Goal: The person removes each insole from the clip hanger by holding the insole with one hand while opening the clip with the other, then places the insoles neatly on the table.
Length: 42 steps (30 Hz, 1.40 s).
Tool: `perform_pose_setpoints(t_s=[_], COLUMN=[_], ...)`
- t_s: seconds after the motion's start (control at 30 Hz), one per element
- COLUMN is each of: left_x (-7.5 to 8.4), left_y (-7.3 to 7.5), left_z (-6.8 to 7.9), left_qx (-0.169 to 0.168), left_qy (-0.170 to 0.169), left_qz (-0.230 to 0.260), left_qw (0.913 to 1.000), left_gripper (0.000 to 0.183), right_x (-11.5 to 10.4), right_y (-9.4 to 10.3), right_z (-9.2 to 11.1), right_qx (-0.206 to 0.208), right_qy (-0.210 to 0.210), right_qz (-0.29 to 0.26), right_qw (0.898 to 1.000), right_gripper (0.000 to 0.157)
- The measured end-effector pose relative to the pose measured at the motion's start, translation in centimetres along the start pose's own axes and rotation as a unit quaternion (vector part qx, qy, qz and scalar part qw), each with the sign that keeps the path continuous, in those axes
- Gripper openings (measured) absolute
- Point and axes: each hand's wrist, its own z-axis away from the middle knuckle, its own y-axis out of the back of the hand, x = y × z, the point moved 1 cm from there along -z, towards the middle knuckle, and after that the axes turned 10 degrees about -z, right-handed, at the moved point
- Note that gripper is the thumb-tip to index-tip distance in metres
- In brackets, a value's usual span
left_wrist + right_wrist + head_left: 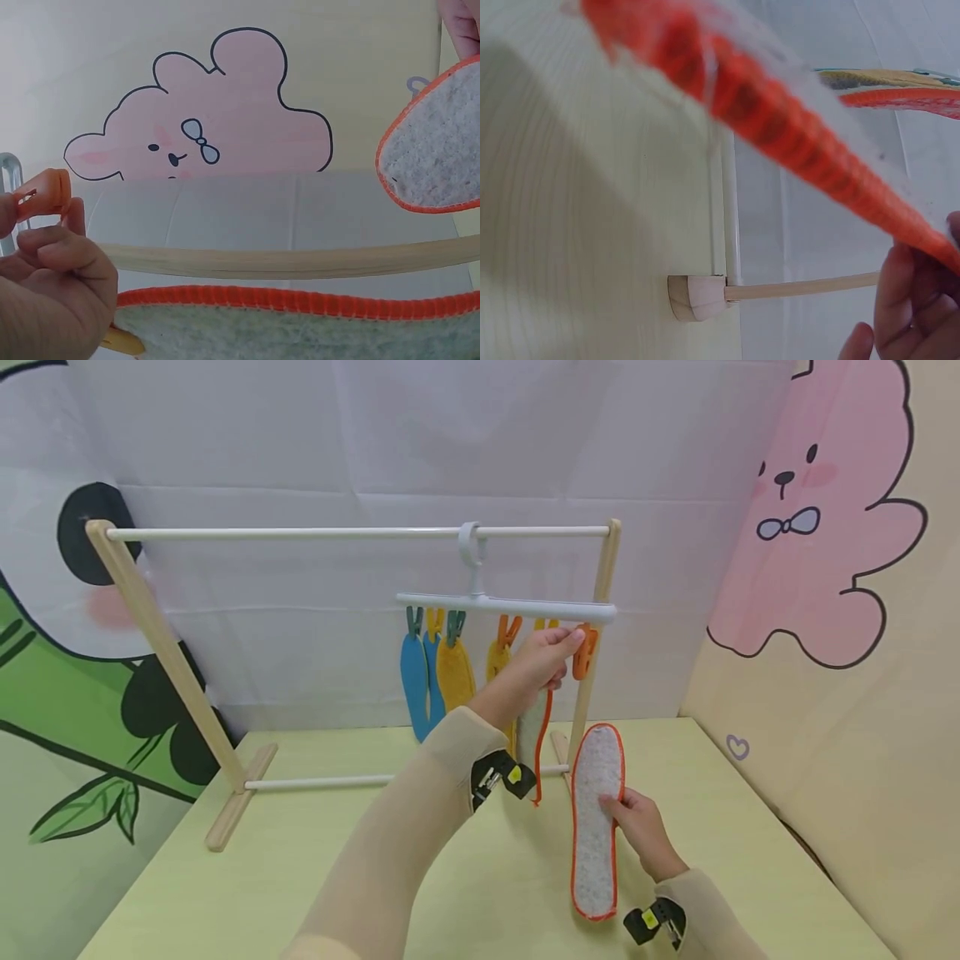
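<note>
My left hand (pixel 538 658) pinches an orange clothespin (pixel 585 653) at the right end of a white hanger (pixel 517 605); the left wrist view also shows this clothespin (pixel 46 192) between thumb and fingers. In my right hand (pixel 641 831) is a grey felt insole (pixel 597 827) with an orange-red stitched edge, held upright by its right side, below the clothespin and apart from it. A second grey insole (pixel 531 739) hangs just left of it, partly behind my left hand. The right wrist view shows the held insole's orange edge (pixel 780 131) close up.
Blue insoles (pixel 415 681) and yellow insoles (pixel 455 675) hang from clothespins farther left. The hanger hooks over the white top rail (pixel 300 533) of a wooden-legged rack (pixel 168 652) on a pale table (pixel 315 843). A lower rail (pixel 322 782) crosses near the tabletop.
</note>
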Motion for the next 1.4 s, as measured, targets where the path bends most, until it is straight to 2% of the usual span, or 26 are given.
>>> perform_pose_setpoints(t_s=[0.6,1.4], left_x=[-0.1,0.1], left_y=[0.1,0.3], left_z=[0.2,0.6], left_qx=[-0.010,-0.015], left_qy=[-0.006,-0.002], left_qz=[0.009,0.009], left_qw=[0.9999,0.9998], left_gripper=[0.033,0.025], right_x=[0.2,0.9], right_y=[0.0,-0.2], right_z=[0.5,0.8], right_qx=[0.006,-0.005], right_qy=[-0.014,-0.041], right_qz=[0.014,0.032], right_qw=[1.000,0.999], right_gripper=[0.025,0.030])
